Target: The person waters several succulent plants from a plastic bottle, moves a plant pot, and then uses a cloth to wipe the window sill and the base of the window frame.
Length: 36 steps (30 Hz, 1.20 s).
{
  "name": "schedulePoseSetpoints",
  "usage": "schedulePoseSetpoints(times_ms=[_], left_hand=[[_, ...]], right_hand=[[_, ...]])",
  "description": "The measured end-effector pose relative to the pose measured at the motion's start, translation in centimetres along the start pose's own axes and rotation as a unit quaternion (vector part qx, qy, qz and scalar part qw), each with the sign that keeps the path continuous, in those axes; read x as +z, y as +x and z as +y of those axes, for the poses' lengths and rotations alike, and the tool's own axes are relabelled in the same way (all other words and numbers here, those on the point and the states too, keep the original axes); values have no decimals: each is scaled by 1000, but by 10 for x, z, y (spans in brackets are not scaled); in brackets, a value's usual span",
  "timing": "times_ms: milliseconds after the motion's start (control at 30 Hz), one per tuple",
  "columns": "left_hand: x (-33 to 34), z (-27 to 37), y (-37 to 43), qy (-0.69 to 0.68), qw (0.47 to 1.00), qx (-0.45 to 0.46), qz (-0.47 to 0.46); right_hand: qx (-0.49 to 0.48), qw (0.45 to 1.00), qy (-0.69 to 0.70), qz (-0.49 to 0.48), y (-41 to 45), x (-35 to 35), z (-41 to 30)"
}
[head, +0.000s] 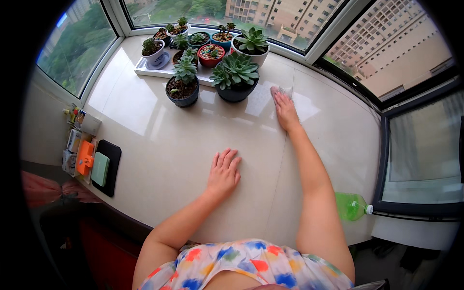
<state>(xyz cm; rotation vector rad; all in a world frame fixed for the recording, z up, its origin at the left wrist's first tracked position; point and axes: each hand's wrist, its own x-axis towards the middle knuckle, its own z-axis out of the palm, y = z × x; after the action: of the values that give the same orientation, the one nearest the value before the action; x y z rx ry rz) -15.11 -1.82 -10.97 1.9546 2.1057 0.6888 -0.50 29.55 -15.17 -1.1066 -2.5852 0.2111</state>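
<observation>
My left hand (pixel 224 175) rests palm down on the glossy cream tile windowsill (pixel 163 156), its fingers a little apart and nothing in it. Farther out, my right hand (pixel 285 108) presses a greyish-pink cloth (pixel 274 91) against the sill. Only the cloth's edges show around the fingers; the palm hides the rest. To the left of that hand stands a dark pot (pixel 237 93) holding a large rosette succulent (pixel 241 69). Beside it is a second dark pot (pixel 183 95) with a taller succulent (pixel 185 69).
Several small potted succulents stand on a white tray (pixel 159 72) by the window. A clear bottle of green liquid (pixel 351 206) lies near my right arm. At left are a black mat (pixel 115 159), a green case (pixel 100 169) and an orange box (pixel 85 157). An open window sash (pixel 384 159) borders the right.
</observation>
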Motion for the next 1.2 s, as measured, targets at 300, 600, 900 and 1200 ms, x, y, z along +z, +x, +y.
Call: schedulePoseSetpoints(times_ms=[300, 600, 900, 1200], left_hand=[[7, -2, 2, -8, 1000, 10, 15], [12, -6, 1, 7, 1000, 20, 18], [-1, 0, 0, 14, 1000, 4, -12], [0, -2, -1, -46, 998, -7, 32]], right_hand=[[-30, 998, 51, -7, -101, -15, -53], [63, 998, -8, 29, -37, -8, -10], [96, 995, -23, -30, 70, 4, 18], [-105, 990, 10, -99, -10, -9, -84]])
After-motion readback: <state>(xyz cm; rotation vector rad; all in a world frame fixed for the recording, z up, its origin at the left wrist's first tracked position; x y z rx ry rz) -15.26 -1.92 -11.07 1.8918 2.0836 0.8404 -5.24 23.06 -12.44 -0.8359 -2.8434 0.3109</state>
